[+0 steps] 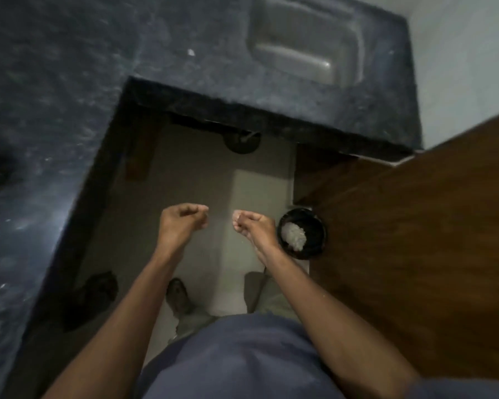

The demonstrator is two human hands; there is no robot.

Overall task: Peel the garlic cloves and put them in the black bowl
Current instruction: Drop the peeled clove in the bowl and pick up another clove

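Both hands hover over open floor, not over a table: the left hand (183, 223) is curled with its fingertips pinched, and whether it has hold of anything I cannot tell; the right hand (251, 227) is curled around something small and pale, probably a garlic clove (237, 213). Right of that hand stands the wooden table (415, 240), and at its near edge, just beside the wrist, the black bowl (301, 234) with pale peeled garlic. Risks: an elbow nudges the bowl off; a slippery clove drops to the floor.
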